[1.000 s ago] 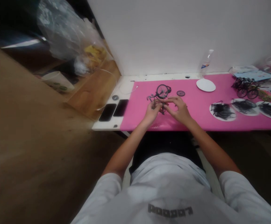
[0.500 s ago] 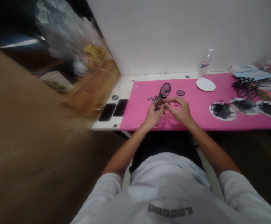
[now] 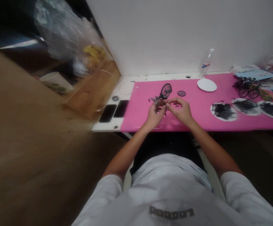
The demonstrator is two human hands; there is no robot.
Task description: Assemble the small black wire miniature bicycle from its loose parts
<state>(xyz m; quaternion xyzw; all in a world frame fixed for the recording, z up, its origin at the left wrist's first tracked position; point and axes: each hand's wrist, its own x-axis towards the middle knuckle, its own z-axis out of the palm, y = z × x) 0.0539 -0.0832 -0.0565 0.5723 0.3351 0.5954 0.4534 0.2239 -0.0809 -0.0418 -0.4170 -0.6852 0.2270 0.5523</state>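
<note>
Near the pink mat's (image 3: 197,122) front edge, the left hand (image 3: 154,113) is gripping the small black model bicycle (image 3: 162,95) steady while the right hand (image 3: 180,110) is pinching closed at its frame, what it pinches too small to tell.

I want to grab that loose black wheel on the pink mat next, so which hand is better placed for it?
Probably the right hand. The loose wheel lies just beyond it on the pink mat, with nothing between. The left hand grips the small bike model and sits farther away.
</note>
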